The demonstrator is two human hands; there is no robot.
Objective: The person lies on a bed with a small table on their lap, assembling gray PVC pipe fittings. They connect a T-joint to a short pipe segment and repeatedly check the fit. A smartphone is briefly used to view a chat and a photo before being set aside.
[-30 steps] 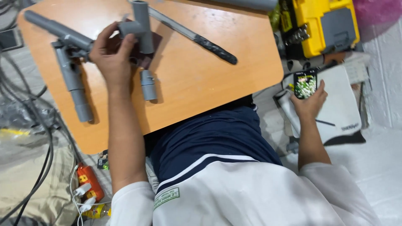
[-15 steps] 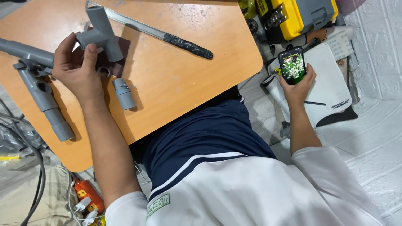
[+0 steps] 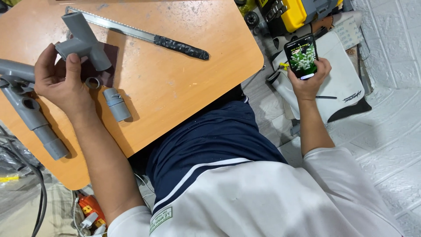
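Hands hold grey pipe tee (image 3: 83,41) and phone (image 3: 301,56).

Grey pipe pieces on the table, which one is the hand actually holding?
The T-shaped fitting, gripped by the left hand at the table's far left. The short coupling lies loose beside it, and the long pipe assembly rests untouched at the edge.
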